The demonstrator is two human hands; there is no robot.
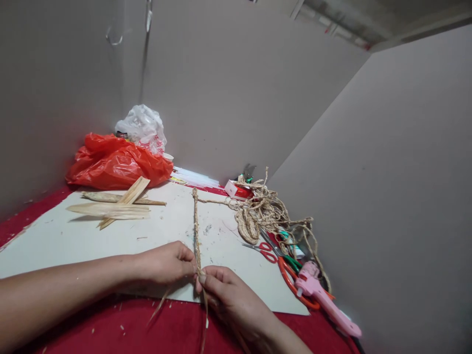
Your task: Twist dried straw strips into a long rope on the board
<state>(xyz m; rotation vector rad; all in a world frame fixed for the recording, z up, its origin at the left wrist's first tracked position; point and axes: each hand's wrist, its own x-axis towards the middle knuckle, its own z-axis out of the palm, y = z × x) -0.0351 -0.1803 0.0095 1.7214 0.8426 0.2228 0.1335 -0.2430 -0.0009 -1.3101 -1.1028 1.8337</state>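
Observation:
A thin braided straw cord (196,221) runs up the middle of a white board (221,290). Its near end is pinched between my two hands, where loose strands (205,309) hang down over the board's front edge. My left hand (173,263) closes on the cord from the left, with finger and thumb together. From the right, my right hand (224,292) pinches the same spot, thumb on top. At its far end the cord bends and a thinner length leads right to a tangled heap of braided cord (265,209).
Dry husk strips (121,204) lie crossed on the left. Behind them stand a red plastic bag (118,162) and a white plastic bag (143,125). On the right are small red-handled scissors (266,250), larger orange-handled scissors (289,280) and a pink glue gun (324,297). Grey walls enclose the table.

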